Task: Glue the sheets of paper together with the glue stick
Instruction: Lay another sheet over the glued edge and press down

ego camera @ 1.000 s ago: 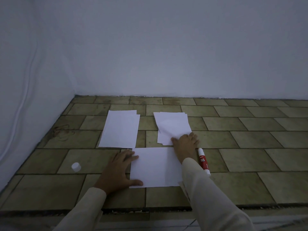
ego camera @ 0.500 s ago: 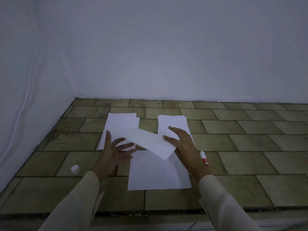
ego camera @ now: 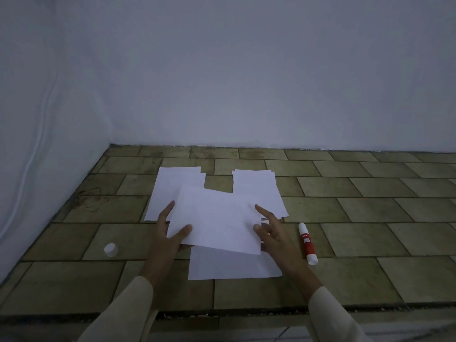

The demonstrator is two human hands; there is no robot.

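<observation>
Pinching the raised sheet by its left edge with the left hand: thumb laid on top near the lower corner, index straight along the edge, remaining fingers tucked beneath. Steadying the same paper on the other side with the right hand: index stretched over the surface, thumb tip resting on it, other fingers bent just past the right edge, so apparently a light pinch, though hard to tell how far underneath. Holding it lifted and tilted, above and partly overlapping the flat sheet lying on the tiled floor. Not yet pressed down, and not yet squared up either, being skewed against the one below. Farther back, two small piles of paper, the left stack and the right stack, both partly hidden behind the raised sheet. Just right of the right hand, lying on the floor and touched by nothing, the red glue stick, uncapped by the look of it, with a small white cap standing well apart off to the left. Impossible to make out any glue on the flat sheet. Judging by the open stick and the paper brought over its partner: probably at the joining step of one pair, with lowering, aligning and smoothing left to do. Judging by the stacks: more pairs likely to follow, so well short of finished.
</observation>
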